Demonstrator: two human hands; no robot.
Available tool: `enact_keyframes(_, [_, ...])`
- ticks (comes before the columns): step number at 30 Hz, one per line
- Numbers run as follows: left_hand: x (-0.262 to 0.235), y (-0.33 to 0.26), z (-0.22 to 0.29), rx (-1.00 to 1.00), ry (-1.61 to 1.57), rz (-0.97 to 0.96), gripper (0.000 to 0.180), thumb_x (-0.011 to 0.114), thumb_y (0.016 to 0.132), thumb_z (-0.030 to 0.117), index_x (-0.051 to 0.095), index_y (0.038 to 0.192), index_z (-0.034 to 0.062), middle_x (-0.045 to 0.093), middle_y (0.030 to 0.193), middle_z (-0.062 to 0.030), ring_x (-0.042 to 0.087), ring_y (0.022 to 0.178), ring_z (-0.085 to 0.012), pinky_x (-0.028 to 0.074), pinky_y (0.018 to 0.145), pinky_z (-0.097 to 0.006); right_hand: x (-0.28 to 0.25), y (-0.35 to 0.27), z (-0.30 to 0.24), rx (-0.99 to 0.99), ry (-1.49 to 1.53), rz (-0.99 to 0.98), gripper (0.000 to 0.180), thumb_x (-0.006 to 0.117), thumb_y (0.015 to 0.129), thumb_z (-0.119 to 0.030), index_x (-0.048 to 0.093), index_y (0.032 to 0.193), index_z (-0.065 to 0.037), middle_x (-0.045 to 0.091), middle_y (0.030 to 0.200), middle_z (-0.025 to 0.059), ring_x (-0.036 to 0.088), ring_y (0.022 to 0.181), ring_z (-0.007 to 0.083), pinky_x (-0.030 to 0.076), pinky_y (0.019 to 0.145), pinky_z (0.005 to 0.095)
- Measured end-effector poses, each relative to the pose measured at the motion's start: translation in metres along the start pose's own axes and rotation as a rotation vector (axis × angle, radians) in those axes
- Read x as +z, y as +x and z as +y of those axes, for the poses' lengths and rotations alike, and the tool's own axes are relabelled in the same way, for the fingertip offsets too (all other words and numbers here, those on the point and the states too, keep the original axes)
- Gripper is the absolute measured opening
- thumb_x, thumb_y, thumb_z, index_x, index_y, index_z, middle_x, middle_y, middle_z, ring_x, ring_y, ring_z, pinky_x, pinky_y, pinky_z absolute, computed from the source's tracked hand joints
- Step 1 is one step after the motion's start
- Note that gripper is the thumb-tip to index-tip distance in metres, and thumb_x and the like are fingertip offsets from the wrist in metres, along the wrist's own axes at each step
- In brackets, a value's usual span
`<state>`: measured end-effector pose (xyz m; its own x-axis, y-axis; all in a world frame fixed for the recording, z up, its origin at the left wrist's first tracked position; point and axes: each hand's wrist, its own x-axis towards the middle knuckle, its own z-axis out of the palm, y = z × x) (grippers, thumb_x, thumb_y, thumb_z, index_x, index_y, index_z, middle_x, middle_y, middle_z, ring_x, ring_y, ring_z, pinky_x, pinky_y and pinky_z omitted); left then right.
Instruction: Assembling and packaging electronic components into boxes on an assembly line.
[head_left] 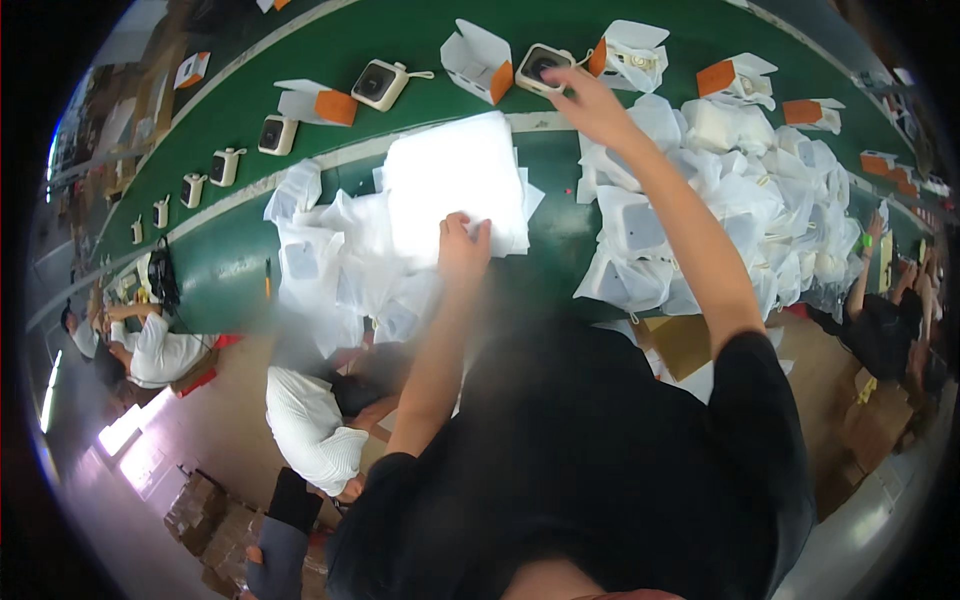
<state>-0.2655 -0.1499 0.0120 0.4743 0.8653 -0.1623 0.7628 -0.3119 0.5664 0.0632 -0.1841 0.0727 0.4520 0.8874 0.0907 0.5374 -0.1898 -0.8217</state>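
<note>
My right hand [592, 108] reaches over the belt, fingers stretched and thumb apart. Its fingertips rest on or just over the dark front of a cream, box-shaped device [535, 80] with a wrist loop. My left hand [465, 248] is at the near edge of a thick stack of white packing sheets [450, 165]. Its fingers and thumb are bent around a raised fold of the top sheet. An open white-and-orange carton [478, 65] stands left of the device, and another open carton [632, 55] with something inside stands to its right.
Devices in translucent bags are heaped at right [720, 200] and left [350, 240] of the stack. Along the green belt [400, 35] stand several more cream devices [380, 85] and open cartons [325, 105]. A person in a white top [310, 425] is close on my left.
</note>
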Motion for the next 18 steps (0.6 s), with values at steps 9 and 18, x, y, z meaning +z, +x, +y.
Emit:
enact_keyframes(9, [-0.004,-0.001,-0.011,0.061,-0.204,0.120,0.023,0.070,0.093,0.021,0.063,0.102,0.0017,0.063,0.092,-0.0152,0.062,0.087,-0.0307,0.050,0.078,-0.041,-0.001,0.147,0.053,0.473,-0.492,-0.749,0.101,0.090,0.061,-0.044,0.050,0.139,0.005,0.063,0.131,0.0245,0.064,0.118,0.0318,0.052,0.097,0.0392])
enact_keyframes(18, [0.014,0.008,-0.006,0.066,-0.161,0.141,0.034,0.072,0.091,0.021,0.058,0.112,-0.0008,0.060,0.102,-0.0160,0.061,0.089,-0.0305,0.051,0.078,-0.042,0.011,0.067,0.095,0.461,-0.346,-0.092,0.084,0.089,0.064,-0.053,0.066,0.112,0.011,0.072,0.108,0.0223,0.072,0.094,0.0312,0.055,0.086,0.0349])
